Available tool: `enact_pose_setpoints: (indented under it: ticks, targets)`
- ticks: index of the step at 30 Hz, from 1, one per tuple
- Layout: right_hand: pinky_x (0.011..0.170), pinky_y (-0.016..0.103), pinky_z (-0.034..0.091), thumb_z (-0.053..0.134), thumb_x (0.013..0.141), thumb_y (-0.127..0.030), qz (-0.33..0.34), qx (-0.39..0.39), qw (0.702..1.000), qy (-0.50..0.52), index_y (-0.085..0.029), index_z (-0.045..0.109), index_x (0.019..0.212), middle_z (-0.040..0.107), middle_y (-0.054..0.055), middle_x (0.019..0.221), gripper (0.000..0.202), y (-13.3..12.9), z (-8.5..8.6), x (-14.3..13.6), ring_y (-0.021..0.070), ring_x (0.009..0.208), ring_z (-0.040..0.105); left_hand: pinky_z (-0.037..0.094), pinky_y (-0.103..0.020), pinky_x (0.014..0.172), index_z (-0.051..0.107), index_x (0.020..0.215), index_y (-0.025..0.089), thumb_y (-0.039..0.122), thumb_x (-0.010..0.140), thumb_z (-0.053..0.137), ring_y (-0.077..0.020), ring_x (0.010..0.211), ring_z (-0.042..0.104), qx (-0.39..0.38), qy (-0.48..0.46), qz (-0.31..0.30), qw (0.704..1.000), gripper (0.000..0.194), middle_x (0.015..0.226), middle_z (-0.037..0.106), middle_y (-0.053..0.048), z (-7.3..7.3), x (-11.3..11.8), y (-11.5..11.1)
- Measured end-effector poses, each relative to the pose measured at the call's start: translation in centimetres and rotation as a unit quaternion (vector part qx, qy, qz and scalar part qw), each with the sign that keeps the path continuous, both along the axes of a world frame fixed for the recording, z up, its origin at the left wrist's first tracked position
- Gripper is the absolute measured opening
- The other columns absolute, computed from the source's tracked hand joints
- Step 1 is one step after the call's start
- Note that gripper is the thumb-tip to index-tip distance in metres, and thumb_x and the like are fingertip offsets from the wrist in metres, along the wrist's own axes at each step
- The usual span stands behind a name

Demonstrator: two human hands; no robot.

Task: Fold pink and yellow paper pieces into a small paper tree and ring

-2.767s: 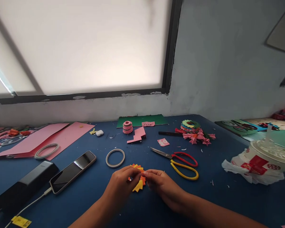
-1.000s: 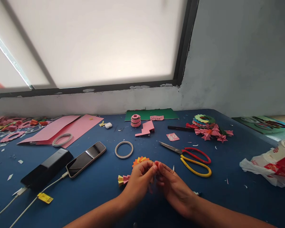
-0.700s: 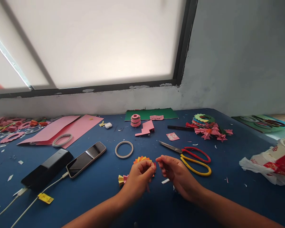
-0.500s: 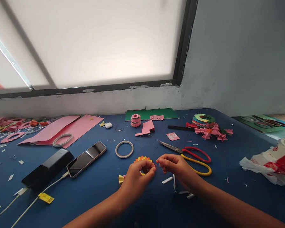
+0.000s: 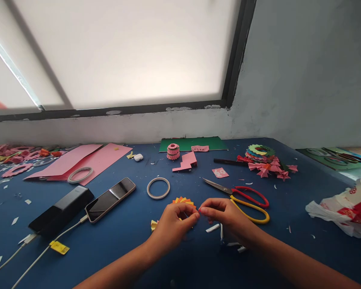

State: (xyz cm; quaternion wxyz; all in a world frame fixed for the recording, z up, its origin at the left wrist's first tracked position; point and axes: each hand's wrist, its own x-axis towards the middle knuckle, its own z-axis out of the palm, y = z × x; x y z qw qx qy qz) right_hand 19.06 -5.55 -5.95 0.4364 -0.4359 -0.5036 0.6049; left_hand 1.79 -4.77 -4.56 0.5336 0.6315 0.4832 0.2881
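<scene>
My left hand (image 5: pixel 176 222) and my right hand (image 5: pixel 221 212) meet fingertip to fingertip above the blue table. Both are closed in a pinch. A speck of red or pink shows between the fingertips, too small to name. Just behind my left hand lies a folded orange and yellow paper ring (image 5: pixel 183 200), partly hidden by the fingers. A small yellow folded paper piece (image 5: pixel 153 225) pokes out beside the left wrist. Scissors (image 5: pixel 237 196) with one red and one yellow handle rest open just beyond my right hand. White paper strips (image 5: pixel 212 228) lie beneath it.
A tape roll (image 5: pixel 158 188), a phone (image 5: pixel 110 200) and a black power bank (image 5: pixel 61 210) with cables are on the left. Pink paper sheets (image 5: pixel 108 160) lie behind. Stacked pink rings (image 5: pixel 173 151) stand near the wall; a plastic bag (image 5: pixel 345 208) sits at right.
My fingertips have come slightly closer together, with the right hand lowered a little. The whole view has shifted slightly. Objects on the table stay where they were.
</scene>
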Motion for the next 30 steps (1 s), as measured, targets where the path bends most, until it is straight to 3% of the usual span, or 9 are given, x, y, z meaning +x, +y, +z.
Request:
enact_pose_setpoints:
  ticks: [12,30]
  targets:
    - [0.058,0.023,0.036,0.074,0.069,-0.038,-0.005,0.001,1.0,0.002,-0.018,0.07,0.068,0.058,-0.003,0.063,0.021,-0.4,-0.2,-0.2,0.0104,0.059,0.045,0.033,-0.015,0.035,0.064,0.066,0.013,0.043,0.069,0.07,-0.0069,0.045,0.04,-0.091,-0.075,0.002,0.993,0.031,0.051,0.046,0.004,0.4,0.1,0.1]
    - [0.056,0.025,0.039,0.071,0.072,-0.047,-0.055,0.056,0.997,-0.016,-0.02,0.068,0.071,0.061,-0.001,0.063,0.028,-1.1,-0.9,-1.3,0.0129,0.059,0.051,0.035,-0.014,0.029,0.059,0.07,0.015,0.046,0.065,0.067,-0.006,0.044,0.039,-0.166,-0.135,0.012,0.977,0.033,0.058,0.045,0.005,-0.2,0.7,-0.3]
